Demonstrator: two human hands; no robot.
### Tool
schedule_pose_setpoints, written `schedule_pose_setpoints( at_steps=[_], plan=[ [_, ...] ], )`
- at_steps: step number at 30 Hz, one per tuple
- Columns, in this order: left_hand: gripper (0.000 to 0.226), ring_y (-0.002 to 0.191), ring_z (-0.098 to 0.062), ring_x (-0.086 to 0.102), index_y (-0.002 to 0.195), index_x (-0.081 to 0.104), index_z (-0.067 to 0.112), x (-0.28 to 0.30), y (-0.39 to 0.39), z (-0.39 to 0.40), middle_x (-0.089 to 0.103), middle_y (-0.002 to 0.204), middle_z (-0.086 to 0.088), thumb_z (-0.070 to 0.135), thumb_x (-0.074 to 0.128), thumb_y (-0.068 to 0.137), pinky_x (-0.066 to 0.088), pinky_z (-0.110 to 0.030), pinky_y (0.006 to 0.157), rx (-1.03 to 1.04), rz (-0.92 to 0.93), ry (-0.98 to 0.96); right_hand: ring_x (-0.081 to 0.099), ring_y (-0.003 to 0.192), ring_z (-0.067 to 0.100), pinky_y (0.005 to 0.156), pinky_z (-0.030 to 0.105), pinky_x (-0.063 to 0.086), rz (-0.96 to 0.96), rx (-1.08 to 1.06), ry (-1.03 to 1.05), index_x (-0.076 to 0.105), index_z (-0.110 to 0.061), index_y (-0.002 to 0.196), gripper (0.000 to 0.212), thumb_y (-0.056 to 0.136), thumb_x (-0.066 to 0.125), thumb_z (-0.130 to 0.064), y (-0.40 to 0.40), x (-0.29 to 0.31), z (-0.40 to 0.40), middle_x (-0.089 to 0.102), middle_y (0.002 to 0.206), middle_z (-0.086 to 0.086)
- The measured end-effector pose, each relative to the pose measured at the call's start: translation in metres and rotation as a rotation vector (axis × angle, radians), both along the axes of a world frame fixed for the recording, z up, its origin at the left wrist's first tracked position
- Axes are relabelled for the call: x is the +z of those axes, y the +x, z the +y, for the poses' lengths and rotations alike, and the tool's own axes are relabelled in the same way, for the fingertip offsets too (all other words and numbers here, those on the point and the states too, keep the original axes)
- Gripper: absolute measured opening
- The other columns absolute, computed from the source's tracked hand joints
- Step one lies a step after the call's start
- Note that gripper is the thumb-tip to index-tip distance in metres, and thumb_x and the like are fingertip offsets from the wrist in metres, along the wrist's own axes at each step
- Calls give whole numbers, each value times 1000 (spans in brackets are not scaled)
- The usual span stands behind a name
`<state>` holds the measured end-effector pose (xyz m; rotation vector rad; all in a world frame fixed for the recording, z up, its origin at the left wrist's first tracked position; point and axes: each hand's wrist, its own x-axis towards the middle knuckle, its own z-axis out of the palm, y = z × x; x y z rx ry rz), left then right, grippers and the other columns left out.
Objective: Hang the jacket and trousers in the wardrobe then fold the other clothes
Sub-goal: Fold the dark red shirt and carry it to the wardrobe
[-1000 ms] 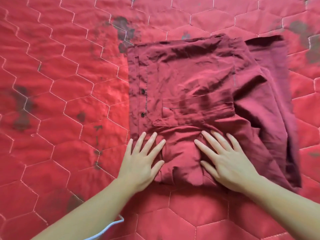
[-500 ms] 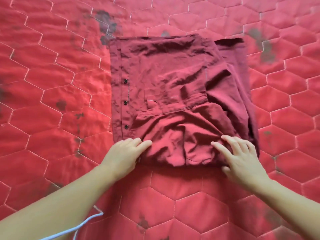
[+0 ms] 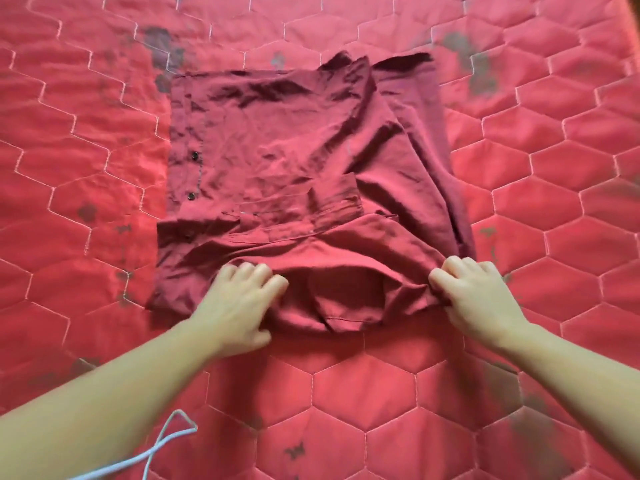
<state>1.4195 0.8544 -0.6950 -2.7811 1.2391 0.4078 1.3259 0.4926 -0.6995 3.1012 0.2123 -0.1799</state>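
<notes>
From the head camera, you look down on a dark red shirt (image 3: 277, 161) that lies partly folded on a red quilted cover (image 3: 571, 168) with a hexagon stitch pattern. The shirt is in the middle of the view, its buttoned placket along its left side with three dark buttons (image 3: 195, 154) in a row, and a chest pocket near the centre. A folded sleeve or side panel lies along the right side of the shirt.

Your left hand (image 3: 239, 303) is at the near edge of the shirt, left of the middle. Its fingers are curled down into the cloth and they grasp a fold of it. Your right hand (image 3: 478, 296) is at the near right corner, and there the curled fingers and the thumb pinch the edge of the fabric. Between your two hands the cloth rises in a loose, hollow fold, so the near edge is lifted a little from the cover.

The cover has several dark grey stains. A light blue cord (image 3: 162, 445) lies near the bottom left of the view, beside your left forearm.
</notes>
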Motion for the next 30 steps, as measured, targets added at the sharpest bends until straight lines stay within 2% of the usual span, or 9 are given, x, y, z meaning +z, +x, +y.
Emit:
schedule_pose_setpoints(
  at_steps=[5,9,11,13,16,19,24,26,30],
  plan=[
    [70,83,-27,54,107,55,25,-13,-24,-59,57,93,-2,44,75,43,43,-37,67,18,10,-41,54,67,30,59,37,39,32,-27,18,59,-18,74,35,47,75,-2,-1,-6,-8,53,76,3],
    [79,85,-29,56,115,50,25,-17,-28,-74,57,104,-4,29,79,41,46,-37,67,84,-34,-89,59,95,31,75,41,46,37,-40,65,66,-21,101,50,53,71,-9,-13,-6,-10,62,107,1],
    [79,78,-28,59,117,54,26,-18,-27,-73,62,103,-1,19,81,43,49,-36,58,114,0,-68,63,88,29,73,40,47,46,-31,149,69,-23,94,34,63,60,-13,-13,-5,-10,67,98,-3],
    [51,80,-29,64,113,62,29,-10,-19,-71,66,102,3,18,68,64,51,-36,58,155,82,-80,65,80,27,70,38,49,148,-98,273,71,-24,82,24,73,49,-21,-2,3,-11,70,85,-6],
    [28,94,-28,63,94,64,27,8,-2,-68,69,98,1,19,46,74,46,-32,68,124,275,39,59,77,22,68,33,47,483,-119,297,66,-19,76,14,79,53,-22,15,22,-16,67,75,-3],
    [15,73,-24,55,64,55,21,29,17,-66,58,64,-1,9,50,71,36,-27,61,187,706,167,43,58,19,55,30,36,837,-93,266,44,-13,55,24,77,53,-17,30,42,-14,45,48,-1],
    [17,63,-13,54,68,66,23,61,51,-58,61,65,8,10,61,78,45,-25,63,439,1119,228,31,49,13,48,26,29,1177,-231,234,42,-17,45,28,71,50,-12,65,65,-23,35,42,-8],
    [17,62,-6,57,70,68,24,67,68,-54,65,66,13,20,65,86,49,-22,66,462,1093,193,34,51,12,45,20,30,1178,-218,204,41,-18,51,28,76,50,-10,82,71,-28,37,41,-6],
    [33,55,-6,47,68,60,17,62,103,-44,55,61,9,40,62,91,42,-24,59,468,731,-24,35,56,16,51,21,33,909,-334,259,35,-15,52,35,84,47,-9,116,65,-41,35,52,-3]
  ],
)
